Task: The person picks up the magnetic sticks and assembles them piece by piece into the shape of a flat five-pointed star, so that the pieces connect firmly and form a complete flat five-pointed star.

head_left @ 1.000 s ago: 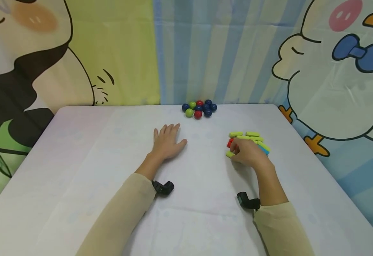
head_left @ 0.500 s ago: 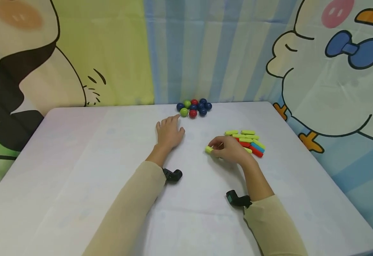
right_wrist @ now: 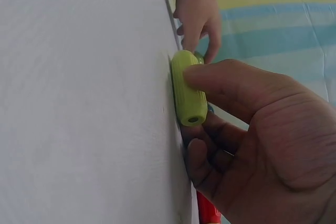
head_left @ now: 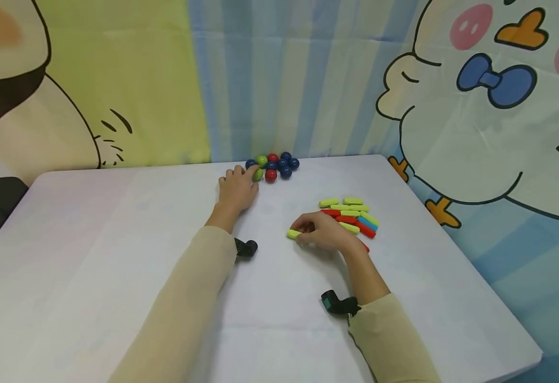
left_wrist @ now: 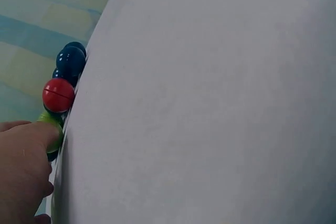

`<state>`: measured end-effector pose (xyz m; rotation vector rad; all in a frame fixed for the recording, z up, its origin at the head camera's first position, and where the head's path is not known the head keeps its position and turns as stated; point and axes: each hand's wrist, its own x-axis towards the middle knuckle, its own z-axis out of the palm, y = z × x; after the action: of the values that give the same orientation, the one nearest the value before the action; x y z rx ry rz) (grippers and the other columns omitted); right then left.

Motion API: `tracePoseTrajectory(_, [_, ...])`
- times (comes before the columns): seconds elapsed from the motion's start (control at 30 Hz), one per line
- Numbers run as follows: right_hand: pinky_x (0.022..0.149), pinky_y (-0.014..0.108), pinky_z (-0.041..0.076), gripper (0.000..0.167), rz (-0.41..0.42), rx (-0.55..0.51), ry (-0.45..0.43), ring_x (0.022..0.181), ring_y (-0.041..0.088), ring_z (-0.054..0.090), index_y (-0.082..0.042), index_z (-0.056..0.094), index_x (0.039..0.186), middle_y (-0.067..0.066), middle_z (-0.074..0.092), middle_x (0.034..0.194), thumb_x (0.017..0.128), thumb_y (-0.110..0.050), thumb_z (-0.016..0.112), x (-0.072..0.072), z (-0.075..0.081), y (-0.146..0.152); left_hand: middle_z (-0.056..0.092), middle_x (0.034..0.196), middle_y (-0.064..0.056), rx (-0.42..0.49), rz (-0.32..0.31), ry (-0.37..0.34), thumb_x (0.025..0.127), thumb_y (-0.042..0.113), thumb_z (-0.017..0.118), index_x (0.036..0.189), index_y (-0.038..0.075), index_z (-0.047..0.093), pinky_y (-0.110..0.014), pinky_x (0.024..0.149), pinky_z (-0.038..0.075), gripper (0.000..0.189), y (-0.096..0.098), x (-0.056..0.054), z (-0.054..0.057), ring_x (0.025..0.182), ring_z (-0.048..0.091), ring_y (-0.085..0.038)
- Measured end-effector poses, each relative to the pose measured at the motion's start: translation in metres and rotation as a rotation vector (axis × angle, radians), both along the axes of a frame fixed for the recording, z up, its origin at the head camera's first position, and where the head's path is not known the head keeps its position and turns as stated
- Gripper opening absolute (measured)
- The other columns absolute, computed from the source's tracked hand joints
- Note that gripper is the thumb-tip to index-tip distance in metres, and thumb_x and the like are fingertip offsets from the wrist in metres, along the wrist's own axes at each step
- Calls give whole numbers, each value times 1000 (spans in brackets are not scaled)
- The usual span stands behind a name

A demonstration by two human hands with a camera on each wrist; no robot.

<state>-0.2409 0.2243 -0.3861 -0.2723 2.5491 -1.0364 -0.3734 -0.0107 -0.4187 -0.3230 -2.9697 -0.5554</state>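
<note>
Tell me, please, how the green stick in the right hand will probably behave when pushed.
The green stick may roll sideways, since its sides are rounded. It is probably stiff, as it looks straight in the grip of the right hand. The ridges along it might make it less slippery.

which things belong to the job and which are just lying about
Likely the job's:
green stick, held by the right hand
green ball, at the left hand

Apparently just lying about:
other green sticks
red sticks
blue stick
red balls
blue balls
</note>
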Motion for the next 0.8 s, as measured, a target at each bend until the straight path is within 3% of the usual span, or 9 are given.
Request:
tracePoseTrajectory(0.17, [82,31,47,23,6,37,23,98,22,55,-16,73,117,4,63,103,94,-15,72,1,3,-6,54,140,-17,81,-23,38,104,35,59,149,20,50,-59,105,41,48,-5,0,0,127,51,-38])
tracePoseTrajectory(0.37, [82,30,47,24,-1,65,22,99,22,55,-16,73,118,4,62,103,94,-17,74,2,-1,-11,58,140,-14,59,-23,8,104,35,61,144,19,54,-55,104,43,44,-4,3,1,124,54,-36])
tracePoseTrajectory(0.6, [81,30,48,26,-25,89,21,101,23,56,-18,73,121,5,63,107,95,-18,71,2,-6,-15,64,129,-13,60,-63,-38,103,34,62,139,17,58,-53,100,46,41,-20,17,-1,118,58,-35])
tracePoseTrajectory(0.8, [87,34,52,28,-23,35,78,106,26,58,-18,73,123,6,66,116,96,-19,68,-9,-3,-26,65,114,-10,79,-121,-39,101,30,64,138,17,61,-49,93,49,39,-40,31,1,105,60,-30])
